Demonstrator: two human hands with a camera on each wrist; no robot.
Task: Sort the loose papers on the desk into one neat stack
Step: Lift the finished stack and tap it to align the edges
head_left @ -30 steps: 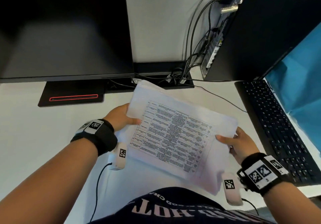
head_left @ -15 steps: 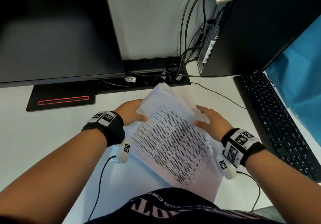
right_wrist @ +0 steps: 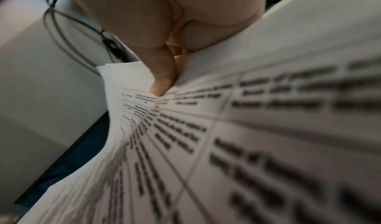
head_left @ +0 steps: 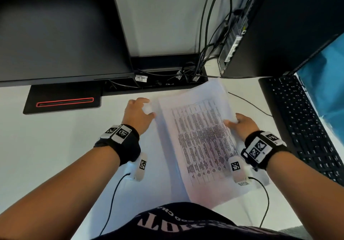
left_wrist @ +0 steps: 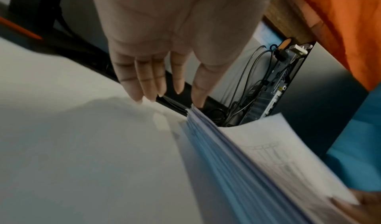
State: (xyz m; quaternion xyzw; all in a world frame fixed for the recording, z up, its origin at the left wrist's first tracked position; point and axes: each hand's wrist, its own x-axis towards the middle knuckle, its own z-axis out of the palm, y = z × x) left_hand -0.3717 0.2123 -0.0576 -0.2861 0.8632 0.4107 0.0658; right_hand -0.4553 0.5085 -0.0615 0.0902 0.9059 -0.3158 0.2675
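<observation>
The hands sit on either side of a stack of papers on the white worktop. The left hand is at the stack's left edge; in the left wrist view its fingers are straight and together, tips down at the worktop by the far corner of the sheets, the thumb touching that corner. The right hand holds the stack's right edge, thumb pressed on the printed top sheet and the other fingers hidden below, so it pinches the papers. In the left wrist view the sheet edges fan apart along the left side. The top page bears a printed table, blurred. The stack lies lengthwise away from the person, its near end by the dark shirt. A monitor stands at the far left, a computer tower with cables at the far right, and a black keyboard lies right of the papers.
</observation>
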